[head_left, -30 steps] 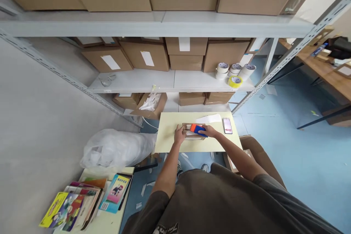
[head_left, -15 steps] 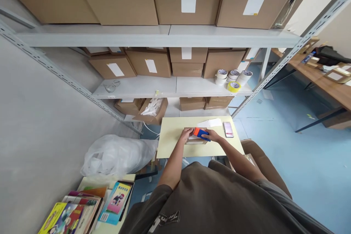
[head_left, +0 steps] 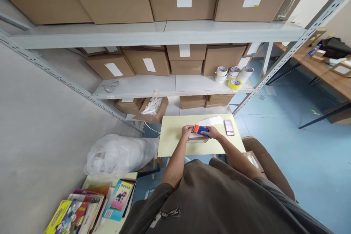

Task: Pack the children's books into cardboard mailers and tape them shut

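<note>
A small cardboard box (head_left: 197, 139) lies on a pale yellow table (head_left: 172, 142) in front of me. My right hand (head_left: 211, 132) is closed round an orange and blue tape dispenser (head_left: 200, 130) held against the box's top. My left hand (head_left: 187, 132) rests curled on the box's left end, right beside the dispenser's orange tip. What the left fingers grip is too small to make out.
A white sheet (head_left: 211, 120) and a phone (head_left: 229, 127) lie on the table's far right. Tape rolls (head_left: 233, 75) and cardboard boxes (head_left: 149, 62) fill the grey shelving (head_left: 164, 86). A white plastic bag (head_left: 117, 151) lies on the left, books (head_left: 90, 208) at near left, a brown chair (head_left: 268, 168) at right.
My left hand has slid right along the box, from its left side up to the dispenser's tip. The right hand keeps hold of the dispenser. The camera has shifted slightly.
</note>
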`<state>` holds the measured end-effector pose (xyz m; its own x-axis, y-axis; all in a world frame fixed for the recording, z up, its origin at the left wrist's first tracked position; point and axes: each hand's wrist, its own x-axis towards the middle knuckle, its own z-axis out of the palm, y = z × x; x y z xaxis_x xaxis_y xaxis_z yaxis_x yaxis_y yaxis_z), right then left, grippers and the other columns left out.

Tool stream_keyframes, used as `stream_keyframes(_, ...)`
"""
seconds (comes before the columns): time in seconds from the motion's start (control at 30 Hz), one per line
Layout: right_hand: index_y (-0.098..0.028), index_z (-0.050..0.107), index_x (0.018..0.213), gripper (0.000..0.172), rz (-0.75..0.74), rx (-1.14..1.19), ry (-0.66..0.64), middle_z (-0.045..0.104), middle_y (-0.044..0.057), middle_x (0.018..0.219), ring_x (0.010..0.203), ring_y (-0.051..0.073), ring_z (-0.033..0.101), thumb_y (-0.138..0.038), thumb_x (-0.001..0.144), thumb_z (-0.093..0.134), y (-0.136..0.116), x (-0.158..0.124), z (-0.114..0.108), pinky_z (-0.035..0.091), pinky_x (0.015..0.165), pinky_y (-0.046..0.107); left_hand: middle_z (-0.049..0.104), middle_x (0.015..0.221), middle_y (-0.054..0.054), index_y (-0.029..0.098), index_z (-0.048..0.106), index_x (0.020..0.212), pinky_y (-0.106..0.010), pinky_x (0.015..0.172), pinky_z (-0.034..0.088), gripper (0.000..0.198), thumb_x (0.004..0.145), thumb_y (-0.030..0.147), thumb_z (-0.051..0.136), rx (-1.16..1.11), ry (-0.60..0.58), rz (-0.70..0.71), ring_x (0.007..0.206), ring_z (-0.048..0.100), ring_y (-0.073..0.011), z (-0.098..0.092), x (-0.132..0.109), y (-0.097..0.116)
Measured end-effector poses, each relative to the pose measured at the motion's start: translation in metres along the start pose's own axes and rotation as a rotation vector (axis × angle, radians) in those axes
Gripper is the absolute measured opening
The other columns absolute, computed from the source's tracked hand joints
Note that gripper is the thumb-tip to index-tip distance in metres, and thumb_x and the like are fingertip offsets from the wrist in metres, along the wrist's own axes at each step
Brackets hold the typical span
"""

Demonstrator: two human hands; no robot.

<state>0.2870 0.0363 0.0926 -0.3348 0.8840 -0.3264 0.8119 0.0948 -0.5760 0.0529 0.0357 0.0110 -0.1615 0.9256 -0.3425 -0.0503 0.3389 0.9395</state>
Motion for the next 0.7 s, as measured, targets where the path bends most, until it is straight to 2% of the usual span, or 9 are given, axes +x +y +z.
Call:
stream_keyframes(0.1, -0.019, 0.078, 0.095, 0.057, -0.032, -0.052, -0.035, 0.079, 0.008, 0.088, 0.082, 0.025, 0.072, -0.075, 0.09, 0.065, 0.002, 0.006, -0.011, 0.048, 0.072, 0.028, 0.081, 0.086, -0.013, 0.016, 0.086, 0.093, -0.037, 0.084, 0.059, 0.03, 0.076, 0.04, 0.081, 0.004, 0.081, 0.0, 0.091, 0.076, -0.0274, -0.003, -0.002, 0.005)
stream_keyframes(0.17, -0.02, 0.077, 0.092, 0.059, -0.042, -0.077, -0.059, 0.079, 0.009, 0.087, 0.081, 0.025, 0.071, -0.077, 0.088, 0.065, 0.009, 0.009, -0.019, 0.046, 0.07, 0.028, 0.081, 0.083, -0.013, 0.015, 0.086, 0.094, -0.035, 0.081, 0.06, 0.032, 0.075, 0.04, 0.081, -0.013, 0.154, 0.008, 0.088, 0.076, -0.0267, -0.015, -0.001, 0.01)
stream_keyframes(0.23, -0.02, 0.076, 0.089, 0.06, -0.028, -0.105, -0.081, 0.078, 0.01, 0.086, 0.08, 0.025, 0.071, -0.079, 0.086, 0.067, 0.02, 0.01, -0.027, 0.045, 0.069, 0.028, 0.079, 0.079, -0.011, 0.014, 0.086, 0.093, -0.033, 0.078, 0.06, 0.032, 0.073, 0.04, 0.081, -0.019, 0.232, 0.021, 0.083, 0.076, -0.0243, -0.036, 0.001, 0.013)
stream_keyframes(0.33, -0.021, 0.074, 0.083, 0.062, -0.006, -0.14, -0.121, 0.077, 0.012, 0.085, 0.078, 0.026, 0.07, -0.082, 0.082, 0.068, 0.036, 0.01, -0.035, 0.044, 0.066, 0.029, 0.077, 0.074, -0.008, 0.014, 0.085, 0.09, -0.031, 0.075, 0.059, 0.031, 0.073, 0.04, 0.078, -0.01, 0.305, 0.022, 0.075, 0.073, -0.0203, -0.078, 0.002, 0.014)
stream_keyframes(0.4, -0.021, 0.074, 0.083, 0.062, -0.008, -0.148, -0.146, 0.077, 0.012, 0.085, 0.076, 0.026, 0.07, -0.083, 0.081, 0.068, 0.042, 0.012, -0.036, 0.044, 0.065, 0.029, 0.076, 0.07, -0.008, 0.013, 0.085, 0.088, -0.031, 0.071, 0.059, 0.032, 0.072, 0.04, 0.079, -0.014, 0.372, 0.018, 0.07, 0.07, -0.0189, -0.104, 0.0, 0.01)
stream_keyframes(0.47, -0.021, 0.074, 0.083, 0.062, -0.006, -0.153, -0.169, 0.077, 0.012, 0.085, 0.076, 0.026, 0.07, -0.083, 0.08, 0.069, 0.043, 0.015, -0.034, 0.044, 0.065, 0.03, 0.074, 0.068, -0.008, 0.012, 0.085, 0.087, -0.03, 0.068, 0.058, 0.035, 0.07, 0.042, 0.08, -0.007, 0.386, 0.014, 0.067, 0.069, -0.0184, -0.123, -0.004, 0.005)
stream_keyframes(0.57, -0.021, 0.075, 0.084, 0.06, 0.018, -0.172, -0.195, 0.078, 0.013, 0.089, 0.08, 0.028, 0.072, -0.081, 0.08, 0.07, 0.04, 0.022, -0.028, 0.045, 0.066, 0.03, 0.074, 0.068, -0.007, 0.013, 0.084, 0.087, -0.029, 0.067, 0.056, 0.037, 0.072, 0.047, 0.078, 0.081, 0.347, -0.021, 0.068, 0.068, -0.0177, -0.134, -0.008, -0.006)
stream_keyframes(0.7, -0.021, 0.076, 0.086, 0.057, 0.055, -0.199, -0.191, 0.079, 0.015, 0.094, 0.084, 0.029, 0.073, -0.077, 0.081, 0.072, 0.038, 0.028, -0.024, 0.045, 0.067, 0.031, 0.071, 0.064, -0.003, 0.018, 0.083, 0.085, -0.026, 0.066, 0.053, 0.035, 0.077, 0.05, 0.07, 0.187, 0.321, -0.071, 0.07, 0.067, -0.0176, -0.128, -0.005, -0.02)
